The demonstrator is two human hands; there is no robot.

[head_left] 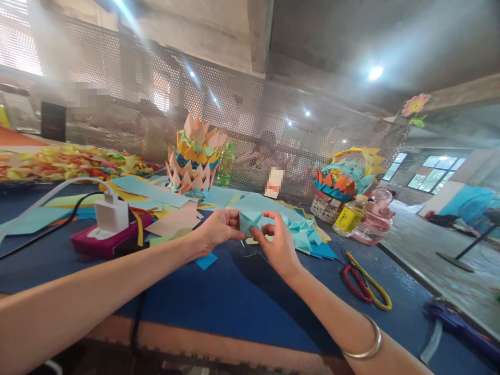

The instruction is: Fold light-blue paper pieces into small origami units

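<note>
A small light-blue folded paper piece (250,221) is held up between both hands, above the blue table (219,312). My left hand (222,229) pinches its left edge between thumb and fingers. On the other side, my right hand (279,242) grips the lower right part, with the thumb at its front. Just behind my right hand lies a pile of similar light-blue folded papers (302,234). Loose coloured paper sheets (174,221) spread behind my left forearm. The fingertips hide part of the folded piece.
Red-and-yellow-handled scissors (365,281) and a blue glue gun (461,328) lie at the right. A purple power strip (105,237) with a white charger (111,213) sits left. Folded-paper baskets (191,172), a yellow-labelled bottle (349,216) and a pink bottle (373,221) stand farther back.
</note>
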